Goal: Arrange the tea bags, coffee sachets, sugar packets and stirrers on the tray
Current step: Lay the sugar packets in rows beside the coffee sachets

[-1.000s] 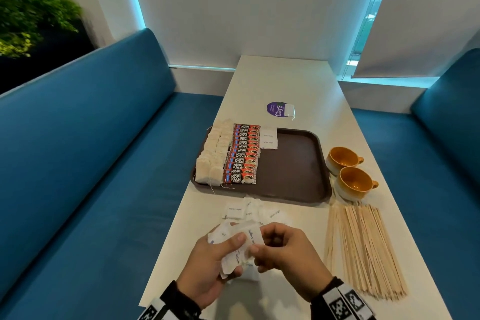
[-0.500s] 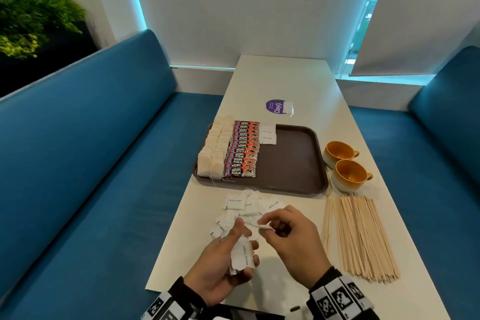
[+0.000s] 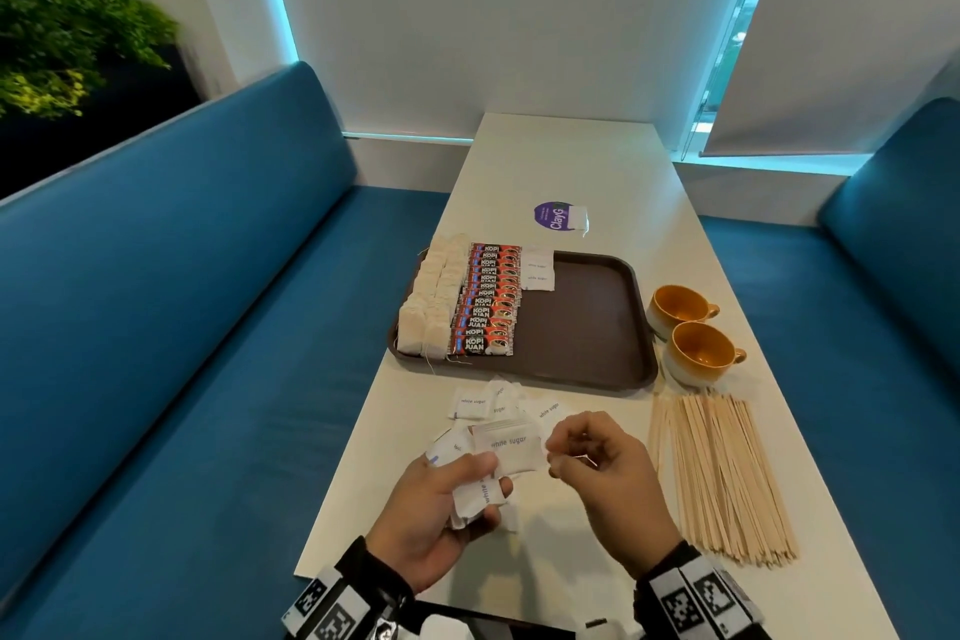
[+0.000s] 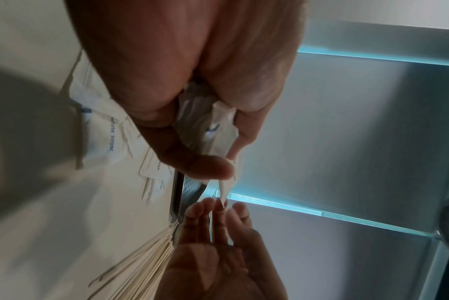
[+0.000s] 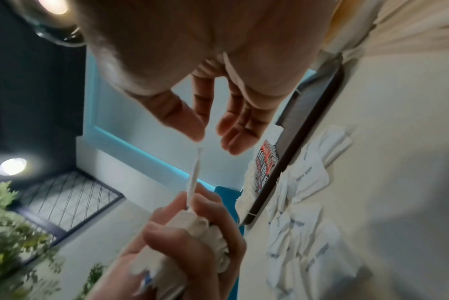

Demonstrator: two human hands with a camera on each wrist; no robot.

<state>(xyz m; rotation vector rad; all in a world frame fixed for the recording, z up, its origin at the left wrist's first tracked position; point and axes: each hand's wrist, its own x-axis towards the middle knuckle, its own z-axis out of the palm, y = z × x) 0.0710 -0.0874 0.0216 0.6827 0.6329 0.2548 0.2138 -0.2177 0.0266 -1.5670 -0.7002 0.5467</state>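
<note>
1. right now the left hand [image 3: 431,509] has its grip curled round a bunch of white sugar packets [image 3: 475,496], with one packet [image 3: 511,447] pinched under the thumb and sticking out toward the right hand [image 3: 597,473]
2. the right hand holds nothing; its fingers [image 5: 239,130] are relaxed and loosely bent, with the tips just beside the free edge of that packet
3. more loose sugar packets [image 3: 470,403] lie on the white bench [image 3: 571,172] between the hands and the brown tray [image 3: 587,327]
4. on the tray, tea bags [image 3: 428,307] fill the left edge, coffee sachets [image 3: 488,301] sit in a row beside them, and two sugar packets [image 3: 537,268] lie at the far side next to the sachets
5. wooden stirrers [image 3: 717,473] lie in a spread on the bench right of the hands, off the tray
6. two orange cups [image 3: 685,333] stand on the bench just right of the tray
</note>
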